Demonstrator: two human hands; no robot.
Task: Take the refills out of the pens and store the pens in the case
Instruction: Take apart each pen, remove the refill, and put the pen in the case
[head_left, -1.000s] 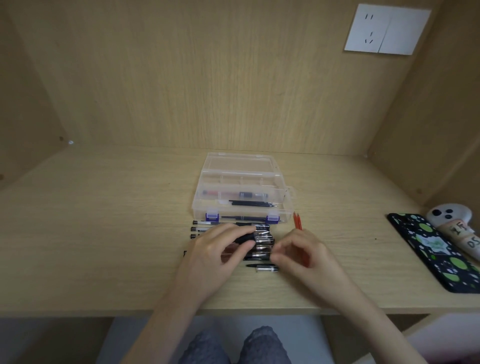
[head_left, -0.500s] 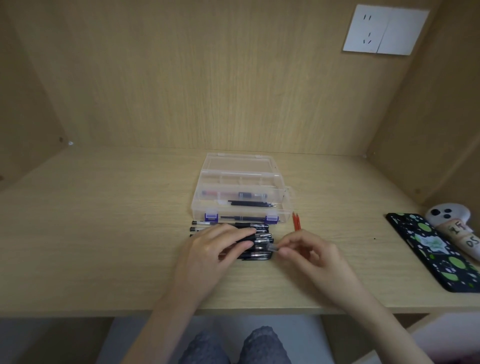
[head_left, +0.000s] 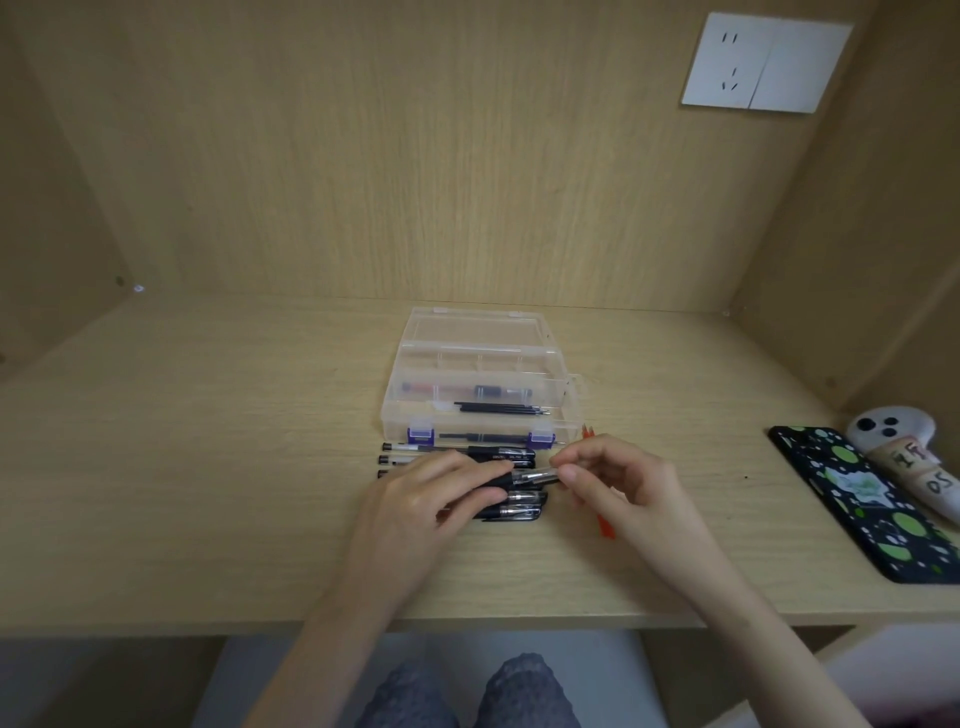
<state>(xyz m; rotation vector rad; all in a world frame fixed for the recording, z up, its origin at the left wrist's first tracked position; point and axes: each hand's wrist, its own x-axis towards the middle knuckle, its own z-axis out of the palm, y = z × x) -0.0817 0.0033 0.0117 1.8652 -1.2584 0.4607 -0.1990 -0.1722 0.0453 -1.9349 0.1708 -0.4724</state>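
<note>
Pen (head_left: 537, 475) crosswise, axis left-right — left hand (head_left: 426, 501), right hand (head_left: 623, 483) pinch ends.

One clear plastic case (head_left: 563, 387) is sitting open on one wooden desk (head_left: 208, 467), carrying two purple latches (head_left: 421, 435). Inside it, one black-gripped pen (head_left: 488, 391) is lying beside a bundle of thin black refills (head_left: 498, 409) that are too close together to count. A row of black pens (head_left: 511, 457) is lying in front, with three ends showing and the rest partly covered. Two hands, the left hand (head_left: 415, 512) and the right hand (head_left: 631, 483), are gripping one clear-barrelled pen (head_left: 537, 475). Two red refill tips (head_left: 588, 430) are peeking out. One green-spotted black phone (head_left: 872, 504), one white plush toy (head_left: 893, 428) and one white wall socket plate (head_left: 763, 62) are also showing.
</note>
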